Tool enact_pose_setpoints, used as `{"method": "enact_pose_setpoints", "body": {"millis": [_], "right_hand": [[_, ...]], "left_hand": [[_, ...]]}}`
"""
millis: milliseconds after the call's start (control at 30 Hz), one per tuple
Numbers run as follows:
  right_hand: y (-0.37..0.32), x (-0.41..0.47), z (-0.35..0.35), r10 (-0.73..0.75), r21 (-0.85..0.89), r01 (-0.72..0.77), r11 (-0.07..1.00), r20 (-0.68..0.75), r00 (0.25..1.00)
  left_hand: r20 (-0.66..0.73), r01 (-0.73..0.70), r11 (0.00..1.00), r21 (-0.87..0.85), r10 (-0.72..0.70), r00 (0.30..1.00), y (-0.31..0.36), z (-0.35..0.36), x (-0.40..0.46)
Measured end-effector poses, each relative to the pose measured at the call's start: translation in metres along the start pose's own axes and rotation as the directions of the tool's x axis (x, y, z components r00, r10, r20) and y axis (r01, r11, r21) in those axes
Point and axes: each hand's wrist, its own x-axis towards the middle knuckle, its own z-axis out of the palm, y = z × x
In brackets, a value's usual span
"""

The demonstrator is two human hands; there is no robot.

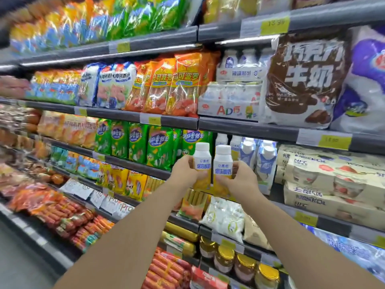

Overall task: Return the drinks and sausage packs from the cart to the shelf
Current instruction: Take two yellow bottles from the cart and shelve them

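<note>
I hold two small yoghurt drink bottles side by side in front of the shelf, both white-capped with yellow lower labels. My left hand grips the left bottle and my right hand grips the right bottle. Both bottles stand upright at the level of the third shelf, just in front of a row of similar white bottles and blue-white cartons. Green sausage packs stand to the left of them. The cart is out of view.
Shelves run from left to right, packed with sausage packs, milk drink multipacks, a brown chocolate milk bag and beige cartons. Yellow-lidded jars and loose red sausages fill the lower levels. Grey floor lies at the bottom left.
</note>
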Motion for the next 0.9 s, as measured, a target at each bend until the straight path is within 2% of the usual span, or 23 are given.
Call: {"method": "enact_pose_setpoints", "body": {"millis": [200,433,533,667,800,900], "right_hand": [[0.004,0.029,0.018,-0.053,-0.043,0.051,0.998,-0.069,0.996],[0.013,0.058,0.045,-0.043,-0.105,0.027,0.994,-0.157,0.987],[0.019,0.070,0.060,-0.014,-0.150,-0.017,0.989,-0.203,0.979],[0.027,0.088,0.080,0.036,-0.162,-0.092,0.982,-0.320,0.947],[0.028,0.101,0.094,0.082,-0.200,-0.185,0.962,-0.432,0.898],[0.026,0.106,0.098,0.094,-0.249,-0.231,0.941,-0.463,0.882]], "left_hand": [[-0.026,-0.066,0.985,0.160,0.071,0.997,0.003,0.014,0.050],[0.054,-0.121,0.920,0.373,0.108,0.993,-0.004,0.032,0.115],[0.135,-0.207,0.896,0.394,0.166,0.977,-0.010,0.037,0.138],[0.210,-0.335,0.879,0.339,0.276,0.938,-0.019,0.041,0.155],[0.252,-0.407,0.839,0.362,0.332,0.909,-0.024,0.036,0.158],[0.266,-0.429,0.807,0.406,0.344,0.900,-0.030,0.035,0.162]]}}
